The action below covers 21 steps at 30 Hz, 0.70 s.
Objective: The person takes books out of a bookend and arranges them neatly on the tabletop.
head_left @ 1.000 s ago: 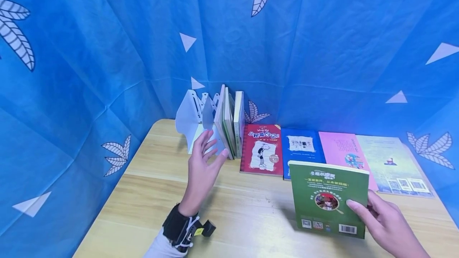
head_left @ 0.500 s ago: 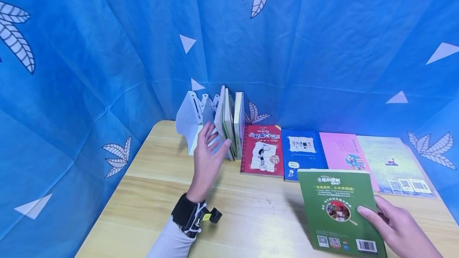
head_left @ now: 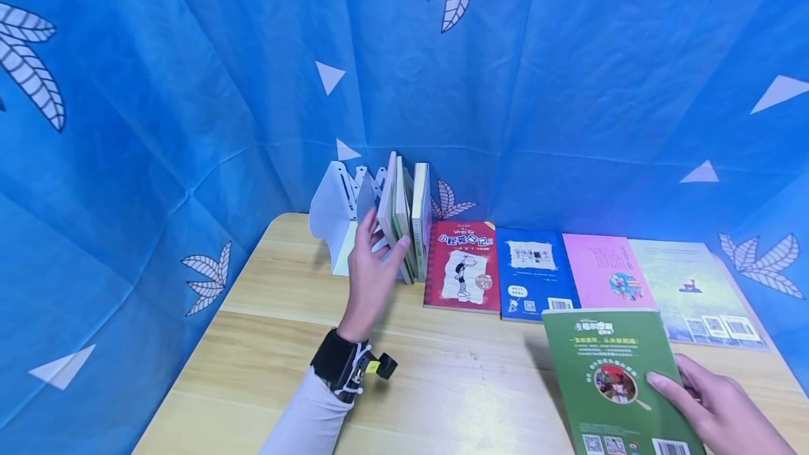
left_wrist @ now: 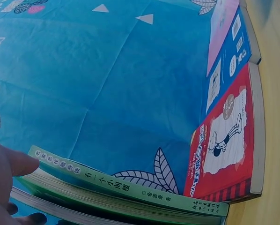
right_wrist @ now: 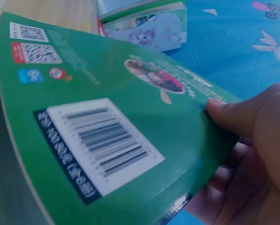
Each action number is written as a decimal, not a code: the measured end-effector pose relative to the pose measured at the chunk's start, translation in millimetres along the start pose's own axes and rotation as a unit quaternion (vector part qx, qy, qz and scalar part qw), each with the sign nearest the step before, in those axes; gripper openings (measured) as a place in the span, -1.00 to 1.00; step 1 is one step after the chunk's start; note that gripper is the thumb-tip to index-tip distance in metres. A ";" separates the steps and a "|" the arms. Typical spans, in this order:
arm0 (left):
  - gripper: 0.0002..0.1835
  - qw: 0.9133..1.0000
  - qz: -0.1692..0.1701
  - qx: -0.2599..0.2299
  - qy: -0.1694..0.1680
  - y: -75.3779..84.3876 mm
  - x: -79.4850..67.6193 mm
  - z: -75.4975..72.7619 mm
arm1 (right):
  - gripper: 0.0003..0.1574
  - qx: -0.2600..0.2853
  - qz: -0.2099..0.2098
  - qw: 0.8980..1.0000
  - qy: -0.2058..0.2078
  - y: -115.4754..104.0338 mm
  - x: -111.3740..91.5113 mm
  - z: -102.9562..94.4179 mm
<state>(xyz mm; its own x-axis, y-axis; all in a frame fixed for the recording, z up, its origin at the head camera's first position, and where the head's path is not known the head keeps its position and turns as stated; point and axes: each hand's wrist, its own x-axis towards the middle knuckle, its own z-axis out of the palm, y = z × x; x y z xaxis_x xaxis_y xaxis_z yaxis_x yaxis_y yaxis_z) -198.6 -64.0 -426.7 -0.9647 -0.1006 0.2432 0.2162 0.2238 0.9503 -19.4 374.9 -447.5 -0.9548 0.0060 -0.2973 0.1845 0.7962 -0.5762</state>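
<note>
My right hand [head_left: 720, 399] grips a green paperback book [head_left: 622, 371] by its right edge, the thumb on the back cover with its barcode [right_wrist: 107, 145]. The book is tilted, above the table's near right part. My left hand [head_left: 376, 272] reaches to the upright books [head_left: 404, 223] in the white bookend rack [head_left: 331, 202]. Its thumb is at their near edges and its fingers lie to their left, spread apart. From the left wrist, the thumb [left_wrist: 23, 161] shows right at the end of a pale green spine [left_wrist: 126, 185].
Right of the rack, a red book [head_left: 461, 265], a blue book [head_left: 537, 272], a pink book [head_left: 607, 265] and a pale yellow-green book [head_left: 692, 286] lie in a row on the wooden table [head_left: 442, 385]. A blue curtain [head_left: 569, 76] hangs behind.
My left hand has moved slightly up and right, closer to the upright books. My right hand has carried the green book down and to the right, uncovering more of the blue book.
</note>
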 end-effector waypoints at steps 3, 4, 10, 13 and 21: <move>-0.16 1.000 0.002 -0.003 0.001 -1.0 2.1 1.9 | -0.46 -0.037 -0.004 0.999 0.016 4.7 0.8 0.7; -0.17 1.000 0.003 -0.004 0.001 -1.4 2.7 2.6 | -0.46 -0.043 -0.002 0.999 0.015 6.4 1.3 0.3; -0.21 1.000 0.012 -0.011 0.000 -4.6 5.3 5.3 | -0.35 -0.052 0.013 0.998 -0.013 16.0 3.6 -6.3; -0.24 1.000 0.021 -0.010 0.000 -6.9 6.7 6.2 | -0.37 -0.073 0.010 0.997 -0.005 21.8 1.6 -8.4; -0.30 0.999 0.034 0.018 0.006 -9.0 9.2 9.4 | -0.43 -0.117 0.028 0.992 0.032 45.9 -3.1 -12.5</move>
<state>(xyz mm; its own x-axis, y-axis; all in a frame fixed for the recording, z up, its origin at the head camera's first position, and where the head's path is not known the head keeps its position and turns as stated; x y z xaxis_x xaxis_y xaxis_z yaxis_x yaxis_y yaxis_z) -210.9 -57.9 -434.9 -0.9463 -0.0963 0.3087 0.2745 0.2655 0.9242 -10.9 419.0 -463.4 -0.9587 0.0860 -0.2710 0.1853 0.9119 -0.3662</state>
